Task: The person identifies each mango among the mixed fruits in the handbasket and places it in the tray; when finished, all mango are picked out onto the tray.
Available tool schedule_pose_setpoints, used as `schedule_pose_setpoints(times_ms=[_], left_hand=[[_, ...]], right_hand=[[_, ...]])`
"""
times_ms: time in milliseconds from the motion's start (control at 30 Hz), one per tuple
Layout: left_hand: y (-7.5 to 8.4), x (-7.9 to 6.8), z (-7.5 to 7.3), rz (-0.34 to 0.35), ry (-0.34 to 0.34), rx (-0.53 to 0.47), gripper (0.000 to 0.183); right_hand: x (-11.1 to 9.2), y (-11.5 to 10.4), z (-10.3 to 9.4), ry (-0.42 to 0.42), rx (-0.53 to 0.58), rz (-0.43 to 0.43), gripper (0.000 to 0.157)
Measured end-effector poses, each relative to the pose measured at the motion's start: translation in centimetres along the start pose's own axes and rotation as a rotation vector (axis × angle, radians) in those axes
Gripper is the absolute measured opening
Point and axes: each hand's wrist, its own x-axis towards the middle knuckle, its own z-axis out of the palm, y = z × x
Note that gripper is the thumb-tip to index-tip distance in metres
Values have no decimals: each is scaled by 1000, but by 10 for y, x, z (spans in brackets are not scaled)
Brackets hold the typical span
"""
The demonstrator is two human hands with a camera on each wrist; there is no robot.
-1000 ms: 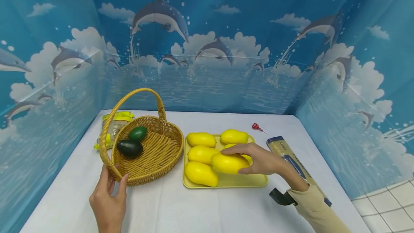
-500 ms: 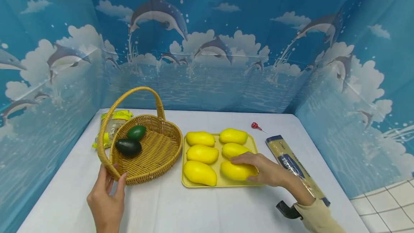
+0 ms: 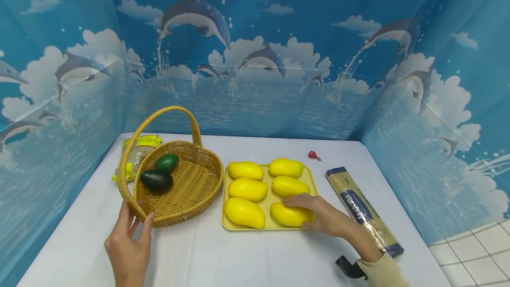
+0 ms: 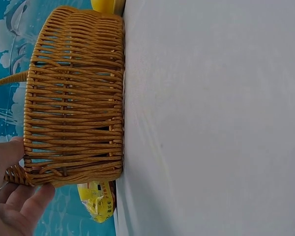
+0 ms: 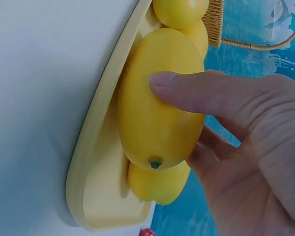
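Observation:
My left hand point(image 3: 129, 245) holds the near left rim of a wicker basket point(image 3: 189, 191), by the foot of its arched handle. In the left wrist view the thumb and fingers point(image 4: 37, 204) pinch the basket's edge. Inside the basket lie a nearly black avocado point(image 3: 156, 181) and a greener one point(image 3: 167, 162). My right hand point(image 3: 328, 216) grips a yellow mango point(image 3: 290, 216) at the front right of a pale yellow tray point(image 3: 269, 196). The right wrist view shows the thumb on the mango's side, the other fingers partly hidden behind. Several more mangoes point(image 3: 248, 189) lie in two columns.
Behind the basket's left side is a yellow-and-clear bag point(image 3: 139, 156). A red lollipop point(image 3: 313, 155) lies beyond the tray, and a long packet point(image 3: 358, 205) slants along the right. Dolphin-print curtains point(image 3: 255, 92) enclose the white table point(image 3: 215, 260).
My right hand has brought the mango down and towards the front right of the tray, uncovering the mango behind. My left hand keeps its hold on the basket.

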Motion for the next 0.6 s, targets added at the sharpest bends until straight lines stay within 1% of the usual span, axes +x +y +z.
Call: schedule_pose_setpoints(times_ms=[200,333,600], left_hand=[[-1,1,0,11,-11,-5,78],[-1,1,0,10,-15,-2,78],[-1,1,-1,2,-19,8,76]], right_hand=[[-1,0,2,3,10,35,74],[-3,0,3,20,19,39,76],[-7,4,2,63,57,41,71]])
